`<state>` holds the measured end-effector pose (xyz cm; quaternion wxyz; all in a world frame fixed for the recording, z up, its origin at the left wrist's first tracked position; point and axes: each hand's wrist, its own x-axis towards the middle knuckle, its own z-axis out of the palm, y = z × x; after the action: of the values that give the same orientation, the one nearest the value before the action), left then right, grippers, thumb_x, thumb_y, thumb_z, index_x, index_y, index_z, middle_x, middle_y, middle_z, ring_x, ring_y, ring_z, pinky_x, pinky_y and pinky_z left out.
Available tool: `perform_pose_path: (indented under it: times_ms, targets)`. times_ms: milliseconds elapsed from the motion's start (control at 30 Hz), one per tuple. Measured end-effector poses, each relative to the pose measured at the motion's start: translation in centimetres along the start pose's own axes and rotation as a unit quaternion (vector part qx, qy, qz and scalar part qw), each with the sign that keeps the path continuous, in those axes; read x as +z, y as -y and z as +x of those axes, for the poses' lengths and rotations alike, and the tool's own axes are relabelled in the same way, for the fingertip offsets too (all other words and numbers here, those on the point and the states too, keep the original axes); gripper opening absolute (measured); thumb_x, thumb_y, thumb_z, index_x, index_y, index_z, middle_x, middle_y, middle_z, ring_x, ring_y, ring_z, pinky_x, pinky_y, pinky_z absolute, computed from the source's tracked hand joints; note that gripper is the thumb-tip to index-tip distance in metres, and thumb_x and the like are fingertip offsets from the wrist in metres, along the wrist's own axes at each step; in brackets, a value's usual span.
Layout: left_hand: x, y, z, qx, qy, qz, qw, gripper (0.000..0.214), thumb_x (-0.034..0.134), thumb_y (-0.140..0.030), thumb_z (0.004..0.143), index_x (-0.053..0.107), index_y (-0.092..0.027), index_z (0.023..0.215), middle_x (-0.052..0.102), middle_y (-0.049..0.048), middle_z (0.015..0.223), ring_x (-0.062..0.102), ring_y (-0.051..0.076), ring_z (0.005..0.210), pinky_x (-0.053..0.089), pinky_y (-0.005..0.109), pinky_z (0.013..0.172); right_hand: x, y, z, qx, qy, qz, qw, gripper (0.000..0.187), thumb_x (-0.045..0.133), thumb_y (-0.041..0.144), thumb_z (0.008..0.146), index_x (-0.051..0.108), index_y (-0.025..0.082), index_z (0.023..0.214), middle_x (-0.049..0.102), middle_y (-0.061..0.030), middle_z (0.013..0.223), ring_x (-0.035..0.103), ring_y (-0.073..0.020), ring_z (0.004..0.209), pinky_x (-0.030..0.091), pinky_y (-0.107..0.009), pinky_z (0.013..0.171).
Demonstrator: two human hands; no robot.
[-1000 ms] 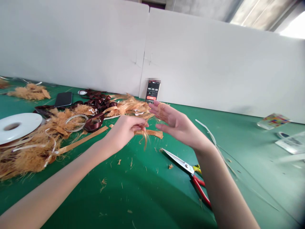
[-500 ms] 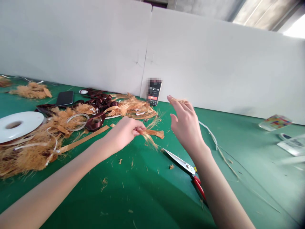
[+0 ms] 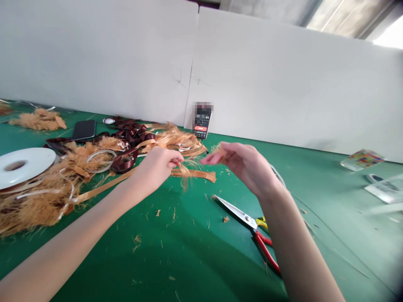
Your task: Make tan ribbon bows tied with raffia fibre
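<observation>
Orange fibre strands [image 3: 185,173] sit firmly pinched in my left hand [image 3: 155,165]; my right hand [image 3: 241,165], apart, lightly pinches a small tuft [image 3: 218,149].

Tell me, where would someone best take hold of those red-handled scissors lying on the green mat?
Take the scissors by their red handles, coming from the near side. The handles point toward the person, while the steel blades point away, so a hand there stays clear of the sharp end. The right forearm lies close beside the handles and may need moving first.
</observation>
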<state>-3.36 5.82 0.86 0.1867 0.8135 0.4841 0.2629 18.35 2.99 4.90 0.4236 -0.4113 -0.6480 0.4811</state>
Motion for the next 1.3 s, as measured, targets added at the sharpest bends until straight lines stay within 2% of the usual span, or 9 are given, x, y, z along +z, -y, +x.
perform_pose_path:
  times_ms: [100,233,433,533,633,700,900,1033,1300]
  targets:
    - [-1.1,-0.2,0.0,0.017,-0.028,-0.001,0.999,0.028,0.049,-0.012,0.077,0.076,-0.019,0.082,0.078,0.0026,0.082,0.072,0.019,0.08,0.054,0.028,0.077,0.1,0.1,0.0,-0.068,0.004,0.042,0.997,0.034,0.04,0.028,0.091,0.068,0.02,0.11,0.065,-0.0054,0.129,0.058,-0.0223,0.122,0.046,-0.039,0.103]
    - [-2.9,-0.8,-0.4,0.016,-0.123,-0.006,0.992,0.025,0.054,-0.016,0.082,0.077,-0.018,0.094,0.078,0.0038,0.092,0.072,0.02,0.084,0.054,0.028,0.083,0.2,-0.8,0.2,-0.164,-0.099,-0.168,0.967,0.064,0.052,0.017,0.081,0.04,0.024,0.144,0.039,-0.0019,0.153,0.044,-0.0222,0.136,0.042,-0.04,0.108]
    - [-4.1,-1.6,-1.0,0.036,-0.188,0.05,0.98,0.023,0.053,-0.02,0.088,0.074,-0.026,0.095,0.077,-0.004,0.101,0.071,0.02,0.094,0.054,0.03,0.088,1.2,-1.3,0.2,-0.212,-0.191,-0.457,0.842,0.014,0.057,0.019,0.085,0.068,0.019,0.092,0.073,-0.0082,0.097,0.058,-0.0255,0.097,0.048,-0.043,0.089]
    - [-4.0,-1.7,-1.0,0.044,-0.188,0.053,0.98,0.024,0.052,-0.018,0.089,0.074,-0.025,0.095,0.077,-0.0038,0.099,0.072,0.02,0.091,0.055,0.032,0.087,1.7,-0.5,-0.1,-0.179,-0.173,-0.369,0.895,0.015,0.062,0.025,0.083,0.06,0.022,0.068,0.067,-0.0032,0.073,0.058,-0.0218,0.083,0.047,-0.04,0.08]
    - [-3.9,-1.5,-0.9,0.037,-0.183,0.056,0.981,0.025,0.051,-0.017,0.088,0.073,-0.026,0.093,0.077,-0.0049,0.098,0.072,0.02,0.091,0.055,0.033,0.088,1.5,0.5,-0.7,-0.109,-0.099,-0.139,0.979,0.018,0.067,0.028,0.078,0.054,0.022,0.067,0.068,-0.0017,0.078,0.063,-0.02,0.082,0.05,-0.038,0.079]
    - [-3.9,-1.4,-0.8,0.031,-0.181,0.054,0.981,0.025,0.051,-0.016,0.087,0.073,-0.026,0.093,0.077,-0.0047,0.098,0.072,0.02,0.091,0.056,0.032,0.087,1.1,1.1,-1.0,-0.103,-0.06,-0.018,0.993,0.017,0.065,0.027,0.079,0.052,0.023,0.069,0.071,-0.0017,0.088,0.066,-0.0211,0.091,0.051,-0.039,0.085]
    - [-3.8,-1.7,-1.1,0.034,-0.155,0.018,0.987,0.023,0.054,-0.015,0.083,0.075,-0.024,0.09,0.078,-0.0024,0.093,0.072,0.019,0.085,0.056,0.028,0.082,-0.1,1.8,-1.5,-0.173,-0.142,-0.143,0.964,0.035,0.028,0.031,0.095,0.058,0.031,0.113,0.051,0.0034,0.143,0.045,-0.0234,0.135,0.043,-0.046,0.105]
    - [-3.5,-2.7,-1.6,0.059,-0.081,-0.046,0.994,0.022,0.056,-0.019,0.081,0.077,-0.024,0.085,0.078,-0.0027,0.085,0.073,0.018,0.079,0.057,0.026,0.079,0.0,1.1,-1.0,-0.208,-0.184,-0.266,0.923,0.053,0.044,0.028,0.09,0.037,0.037,0.142,0.031,0.0083,0.156,0.028,-0.0253,0.145,0.037,-0.048,0.11]
    - [-3.2,-3.3,-1.5,0.021,0.013,-0.107,0.994,0.024,0.057,-0.016,0.075,0.077,-0.022,0.087,0.078,-0.0006,0.085,0.074,0.019,0.078,0.059,0.027,0.076,1.3,-0.8,-0.1,-0.233,-0.279,-0.399,0.842,0.017,0.054,0.034,0.092,0.068,0.024,0.09,0.069,-0.0076,0.12,0.059,-0.0264,0.118,0.038,-0.048,0.107]
